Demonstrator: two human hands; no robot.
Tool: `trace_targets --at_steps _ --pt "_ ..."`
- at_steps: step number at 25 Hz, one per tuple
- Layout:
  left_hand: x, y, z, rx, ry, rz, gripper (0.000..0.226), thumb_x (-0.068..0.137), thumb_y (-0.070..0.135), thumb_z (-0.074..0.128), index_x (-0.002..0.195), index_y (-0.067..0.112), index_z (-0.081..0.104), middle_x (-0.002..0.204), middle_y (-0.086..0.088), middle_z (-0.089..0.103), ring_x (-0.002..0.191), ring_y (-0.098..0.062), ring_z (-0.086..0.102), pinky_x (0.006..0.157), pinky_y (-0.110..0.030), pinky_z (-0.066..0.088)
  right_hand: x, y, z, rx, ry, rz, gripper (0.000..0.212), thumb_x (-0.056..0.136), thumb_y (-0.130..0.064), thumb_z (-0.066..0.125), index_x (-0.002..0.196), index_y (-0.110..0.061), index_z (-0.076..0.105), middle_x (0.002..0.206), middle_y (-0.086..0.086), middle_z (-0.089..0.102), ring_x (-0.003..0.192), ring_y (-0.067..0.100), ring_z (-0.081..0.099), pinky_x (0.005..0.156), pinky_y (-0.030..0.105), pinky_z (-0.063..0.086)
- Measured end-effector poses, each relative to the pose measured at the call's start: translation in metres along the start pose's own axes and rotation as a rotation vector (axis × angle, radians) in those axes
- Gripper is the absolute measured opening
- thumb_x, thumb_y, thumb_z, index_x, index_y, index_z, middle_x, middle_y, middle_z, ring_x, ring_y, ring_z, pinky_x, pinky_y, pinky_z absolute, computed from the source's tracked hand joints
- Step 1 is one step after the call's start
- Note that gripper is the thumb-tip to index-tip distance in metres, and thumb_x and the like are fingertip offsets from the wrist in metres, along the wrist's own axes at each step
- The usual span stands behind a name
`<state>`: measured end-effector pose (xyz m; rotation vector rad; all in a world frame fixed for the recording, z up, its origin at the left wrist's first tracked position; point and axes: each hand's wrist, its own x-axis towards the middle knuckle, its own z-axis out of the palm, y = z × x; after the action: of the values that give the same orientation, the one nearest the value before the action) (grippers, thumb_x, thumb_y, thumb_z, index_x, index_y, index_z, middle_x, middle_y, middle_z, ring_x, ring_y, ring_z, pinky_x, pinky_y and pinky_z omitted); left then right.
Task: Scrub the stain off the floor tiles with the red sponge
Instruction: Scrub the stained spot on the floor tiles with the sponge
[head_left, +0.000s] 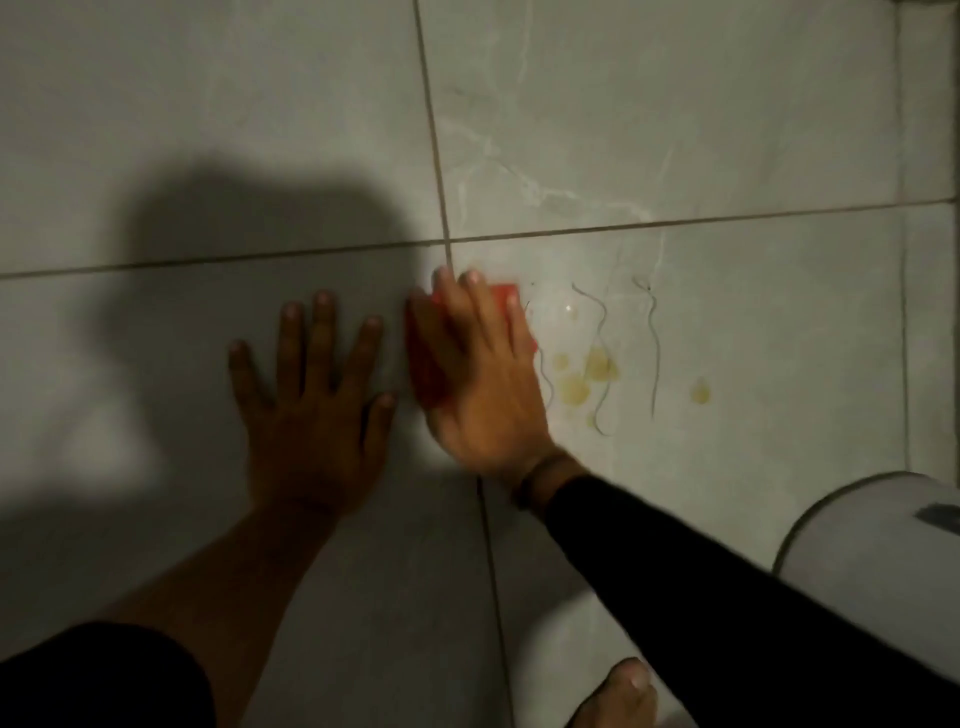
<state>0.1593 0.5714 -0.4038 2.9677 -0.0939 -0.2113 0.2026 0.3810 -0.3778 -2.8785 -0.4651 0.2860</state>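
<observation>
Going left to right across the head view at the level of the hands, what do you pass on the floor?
Left hand flat on the tile → red sponge under the right hand → yellowish stain blotches with thin wavy lines → one separate yellow spot.

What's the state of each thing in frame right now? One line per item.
Red sponge: on the tile, pressed flat under the right hand.
Left hand: empty, palm flat on the floor, fingers spread.
Stain: yellowish spots, unwiped, just right of the sponge.
Thin squiggly streaks: on the tile, around the stain.
White bin: only partly in frame.
</observation>
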Motion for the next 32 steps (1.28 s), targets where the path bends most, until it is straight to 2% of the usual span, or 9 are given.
trace_targets --at_steps 3,7,10,12,16,21,25,28,32 --pt "0.0 -0.002 0.0 -0.019 -0.016 0.012 0.075 0.103 0.052 0.037 0.173 0.032 0.02 0.184 -0.013 0.009 0.169 -0.041 0.012 0.127 -0.075 0.006 -0.069 0.038 -0.001 -0.099 -0.107 -0.037 0.069 0.105 -0.048 0.051 0.167 -0.022 0.034 0.177 0.012 0.032 0.167 0.038 0.024 0.134 0.064 0.021" --pt "0.0 0.0 0.005 -0.024 -0.02 0.006 0.077 0.103 0.054 0.034 0.174 0.034 0.013 0.185 -0.01 0.002 0.17 -0.039 0.006 0.128 -0.073 -0.002 -0.055 0.034 0.016 -0.065 0.049 0.301 0.076 0.103 -0.048 0.048 0.17 -0.021 0.026 0.182 0.008 0.019 0.171 0.036 0.013 0.137 0.06 0.01" --pt "-0.002 -0.002 0.005 -0.021 -0.027 -0.006 0.077 0.102 0.053 0.036 0.174 0.033 0.018 0.185 -0.01 0.003 0.17 -0.04 0.006 0.128 -0.073 -0.002 -0.139 0.002 0.031 0.008 -0.092 0.164 0.067 0.106 -0.047 0.041 0.168 -0.024 0.032 0.184 -0.002 0.008 0.171 0.032 0.011 0.135 0.066 0.015" --pt "-0.002 -0.002 0.004 -0.034 -0.034 -0.011 0.077 0.102 0.053 0.035 0.174 0.032 0.019 0.185 -0.011 0.004 0.17 -0.04 0.006 0.128 -0.074 0.0 -0.171 0.054 0.014 -0.035 -0.12 0.223 0.066 0.105 -0.044 0.039 0.168 -0.021 0.034 0.182 0.004 0.017 0.168 0.037 0.017 0.13 0.07 0.024" --pt "0.0 -0.001 0.006 -0.042 -0.03 0.0 0.075 0.102 0.053 0.033 0.174 0.035 0.016 0.185 -0.01 0.003 0.17 -0.039 0.004 0.128 -0.074 -0.001 -0.091 0.125 -0.006 0.076 0.186 0.853 0.076 0.102 -0.039 0.041 0.171 -0.012 0.025 0.181 0.014 0.022 0.169 0.04 0.012 0.135 0.067 0.014" --pt "-0.002 -0.003 0.009 -0.056 -0.033 -0.007 0.076 0.102 0.053 0.034 0.174 0.035 0.016 0.185 -0.006 -0.002 0.171 -0.036 0.0 0.127 -0.072 -0.003 -0.141 0.098 -0.004 0.137 0.075 0.675 0.078 0.104 -0.05 0.034 0.174 -0.022 0.014 0.184 0.008 0.013 0.171 0.026 -0.004 0.14 0.054 -0.002" --pt "-0.001 -0.005 0.014 -0.045 -0.016 0.01 0.077 0.102 0.055 0.032 0.174 0.037 0.012 0.185 -0.004 -0.005 0.172 -0.032 -0.005 0.128 -0.07 -0.007 -0.071 0.18 -0.035 0.133 0.159 1.008 0.09 0.093 -0.048 0.034 0.172 -0.009 0.021 0.183 0.015 0.015 0.171 0.041 0.006 0.136 0.059 0.013" --pt "-0.002 -0.007 0.016 -0.047 -0.007 0.016 0.076 0.102 0.057 0.03 0.174 0.037 0.014 0.185 -0.003 -0.005 0.172 -0.031 -0.006 0.128 -0.067 -0.01 0.0 0.17 -0.032 0.076 0.189 0.738 0.087 0.095 -0.046 0.042 0.172 -0.013 0.023 0.183 0.015 0.018 0.17 0.042 0.01 0.138 0.058 0.005" --pt "-0.003 -0.006 0.013 -0.044 -0.018 0.011 0.077 0.102 0.055 0.031 0.174 0.035 0.014 0.185 -0.005 -0.003 0.172 -0.034 -0.002 0.128 -0.071 -0.004 -0.061 0.151 -0.034 0.092 0.0 0.507 0.077 0.106 -0.047 0.04 0.174 -0.019 0.019 0.184 0.009 0.011 0.171 0.036 0.004 0.139 0.058 0.003"
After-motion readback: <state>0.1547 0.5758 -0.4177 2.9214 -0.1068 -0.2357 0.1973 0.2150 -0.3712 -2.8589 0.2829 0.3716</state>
